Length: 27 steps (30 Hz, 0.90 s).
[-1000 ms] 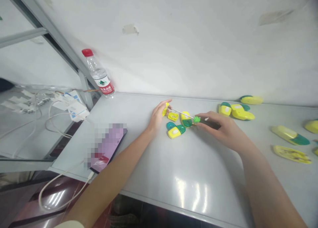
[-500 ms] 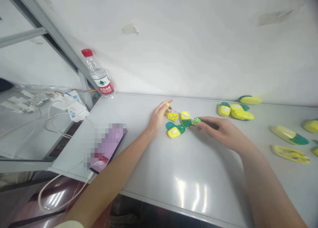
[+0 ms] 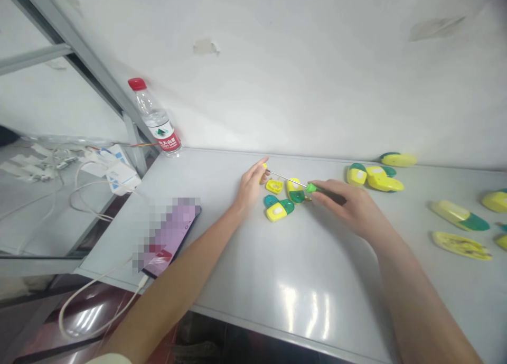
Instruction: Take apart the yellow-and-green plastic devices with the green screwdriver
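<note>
In the grip of the right hand (image 3: 350,201), the slim green-handled plastic-and-metal screwdriver (image 3: 312,188) is showing a smooth, shiny metal shaft (image 3: 287,178). Near the grip, the yellow-and-green capsule-shaped plastic case (image 3: 279,211) is looking smooth, its green end translucent. Beneath the grip, the smooth pale grey tabletop (image 3: 245,271) is reflecting light in glossy streaks. Beyond the grip, the flat white wall (image 3: 309,89) is looking matt, bearing a rough-edged, papery beige patch (image 3: 205,46).
</note>
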{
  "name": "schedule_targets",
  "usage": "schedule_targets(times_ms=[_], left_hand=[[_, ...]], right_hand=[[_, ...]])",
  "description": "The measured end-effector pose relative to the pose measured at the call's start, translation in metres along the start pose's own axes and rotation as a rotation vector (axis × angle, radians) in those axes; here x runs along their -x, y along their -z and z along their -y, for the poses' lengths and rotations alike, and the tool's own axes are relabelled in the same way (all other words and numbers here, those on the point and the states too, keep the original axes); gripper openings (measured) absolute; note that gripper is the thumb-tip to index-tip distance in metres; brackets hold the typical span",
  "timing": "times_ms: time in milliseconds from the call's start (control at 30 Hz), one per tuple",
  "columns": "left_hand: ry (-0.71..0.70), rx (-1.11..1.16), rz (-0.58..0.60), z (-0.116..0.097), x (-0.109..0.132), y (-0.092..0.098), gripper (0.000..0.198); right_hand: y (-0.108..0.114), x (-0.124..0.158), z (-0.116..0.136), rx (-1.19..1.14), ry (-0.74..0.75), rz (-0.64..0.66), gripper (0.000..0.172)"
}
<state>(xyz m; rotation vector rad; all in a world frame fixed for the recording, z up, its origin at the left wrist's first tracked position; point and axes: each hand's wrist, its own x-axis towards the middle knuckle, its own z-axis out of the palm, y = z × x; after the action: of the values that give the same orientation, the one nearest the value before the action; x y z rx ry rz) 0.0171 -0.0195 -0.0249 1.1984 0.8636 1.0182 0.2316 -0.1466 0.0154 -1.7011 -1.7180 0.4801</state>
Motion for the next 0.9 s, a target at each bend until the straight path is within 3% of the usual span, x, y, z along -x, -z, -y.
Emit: schedule_targets(times_ms=[100, 233, 400, 600, 767, 900], left_hand=[[0.010, -0.018, -0.003, -0.0016, 0.0012, -0.0009, 0.052], [0.011, -0.021, -0.007, -0.0027, 0.0020, -0.0018, 0.052], [0.022, -0.020, -0.017, -0.0025, 0.0012, -0.0021, 0.051], [0.010, -0.008, -0.029, -0.0022, 0.0009, -0.0017, 0.052], [0.018, -0.025, -0.032, -0.0018, 0.0008, -0.0016, 0.052], [0.014, -0.029, -0.038, -0.0025, 0.0012, -0.0019, 0.053]], right_hand=[[0.0011, 0.0000, -0.0008, 0.054, -0.033, -0.021, 0.043], [0.0045, 0.0006, 0.0034, 0.059, -0.096, 0.186, 0.049], [0.0043, 0.0005, 0.0052, 0.032, -0.037, -0.036, 0.040], [0.0036, 0.0009, 0.0074, -0.018, -0.070, 0.131, 0.046], [0.0038, 0.0003, 0.0052, 0.007, 0.022, -0.035, 0.035], [0.0017, 0.0003, 0.0042, -0.014, -0.035, 0.078, 0.040]])
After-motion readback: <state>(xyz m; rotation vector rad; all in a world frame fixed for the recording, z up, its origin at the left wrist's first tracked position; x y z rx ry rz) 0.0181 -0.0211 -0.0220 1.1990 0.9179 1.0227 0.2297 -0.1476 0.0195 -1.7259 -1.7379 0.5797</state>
